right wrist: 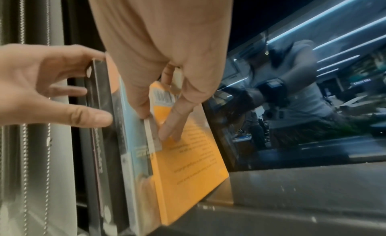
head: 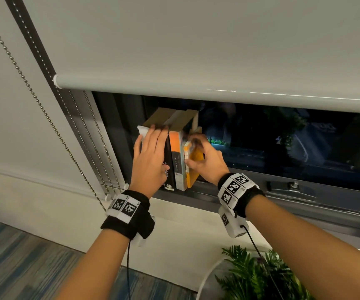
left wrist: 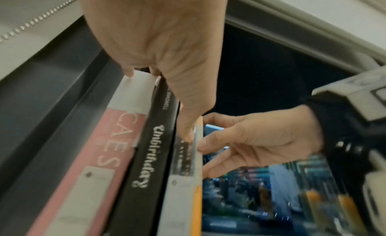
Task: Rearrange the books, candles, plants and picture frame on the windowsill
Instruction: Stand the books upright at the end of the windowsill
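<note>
Overall light: even, soft indoor light from above and behind the camera; wall and roller blind [head: 196,40] evenly lit, no hard shadows.
Window glass [head: 283,137]: dark, night outside; few small lights far off.
Glare: thin bright streak along the blind's bottom bar at right.
Reflections: right wrist view shows long bright ceiling strips and a person's figure mirrored in the glass [right wrist: 303,91].
Blur: fingertips of both hands [head: 153,156] [head: 205,156] smeared in the head view; both wrist views soft, book spines [left wrist: 146,157] streaked, right side of left wrist view heavily smeared.
Distortion: straight frame lines bow toward the edges.
Near plant [head: 259,276]: dim, slightly soft.
</note>
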